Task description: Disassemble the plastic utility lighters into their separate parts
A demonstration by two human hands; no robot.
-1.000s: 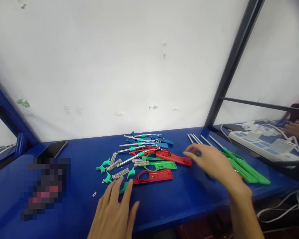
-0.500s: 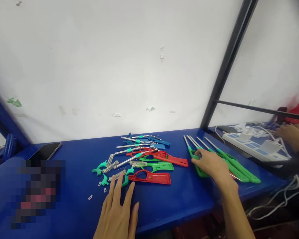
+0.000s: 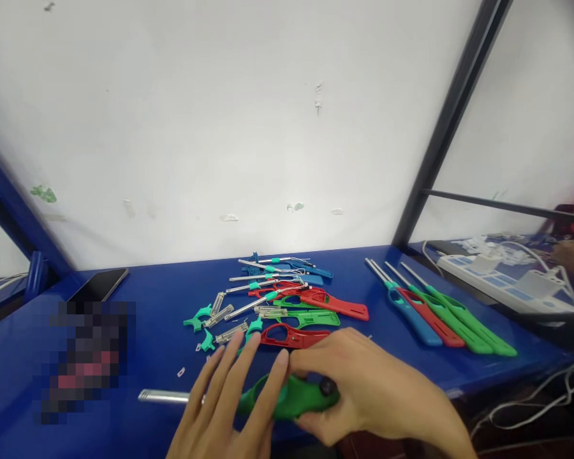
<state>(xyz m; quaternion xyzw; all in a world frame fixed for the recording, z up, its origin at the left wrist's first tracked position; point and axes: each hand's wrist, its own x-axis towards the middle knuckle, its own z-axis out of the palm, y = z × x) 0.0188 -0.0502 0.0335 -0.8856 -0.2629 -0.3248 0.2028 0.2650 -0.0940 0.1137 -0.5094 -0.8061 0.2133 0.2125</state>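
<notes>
A green long-nosed lighter (image 3: 301, 400) lies level above the front of the table, its metal tube pointing left. My right hand (image 3: 368, 389) is closed around its handle end. A black round end (image 3: 328, 386) shows by the right fingers, and a thin tip pokes out behind that hand; what they belong to is hidden. My left hand (image 3: 234, 401) crosses in front of the lighter, fingers stretched and apart; whether it touches the lighter I cannot tell. Behind the hands lie a red handle shell (image 3: 294, 336), a green shell (image 3: 310, 317) and teal trigger pieces (image 3: 205, 340).
Four-colour aside, whole lighters lie at the right: a blue lighter (image 3: 414, 319), a red lighter (image 3: 437, 322) and green lighters (image 3: 478, 325). Metal tubes with wires (image 3: 253, 306) lie mid-table. A phone (image 3: 98, 287) lies left; a power strip (image 3: 507, 287) is beyond the black post (image 3: 452, 121).
My right hand has lifted a green lighter from the right-hand group and carried it left to my left hand. Blue and red lighters there now show. The view has shifted slightly.
</notes>
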